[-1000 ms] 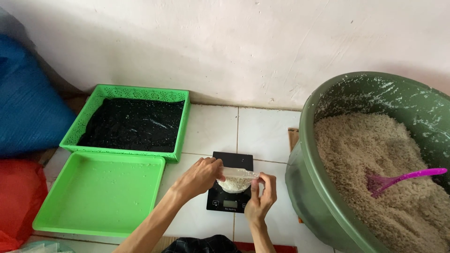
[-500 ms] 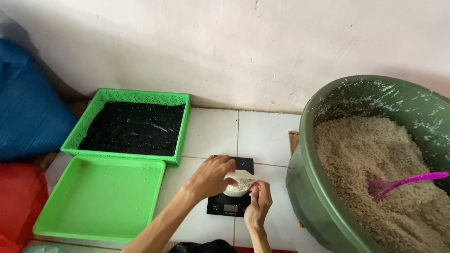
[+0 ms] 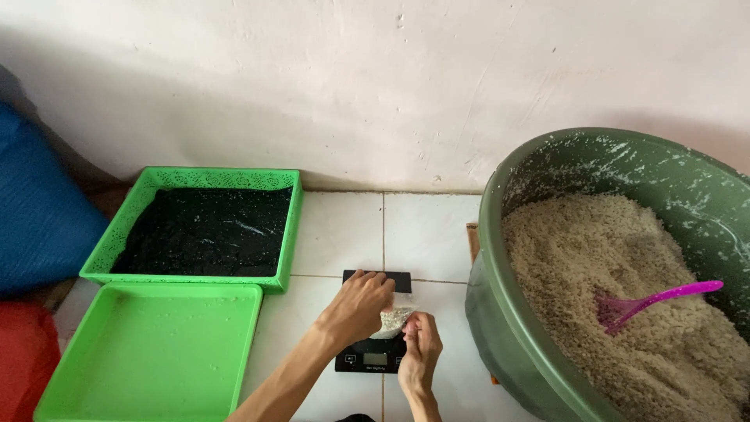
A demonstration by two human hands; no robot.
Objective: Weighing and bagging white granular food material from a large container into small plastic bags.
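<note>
A small clear plastic bag (image 3: 393, 319) with pale grain in it rests on a black digital kitchen scale (image 3: 373, 358) on the white tiled floor. My left hand (image 3: 358, 306) grips the bag's top from the left. My right hand (image 3: 420, 350) pinches the bag's edge from the right, just below. To the right stands a big dark green tub (image 3: 500, 234) filled with pale cooked grain (image 3: 625, 297), and a purple plastic scoop (image 3: 648, 301) is stuck in the grain.
A green perforated basket lined with black sheet (image 3: 205, 228) sits at the left by the wall. A shallow green tray (image 3: 148, 352) lies in front of it. Blue (image 3: 35, 211) and red (image 3: 19, 359) bags are at the far left.
Both hands have drawn closer together on the bag over the scale, and the bag now looks gathered smaller. The view has shifted slightly.
</note>
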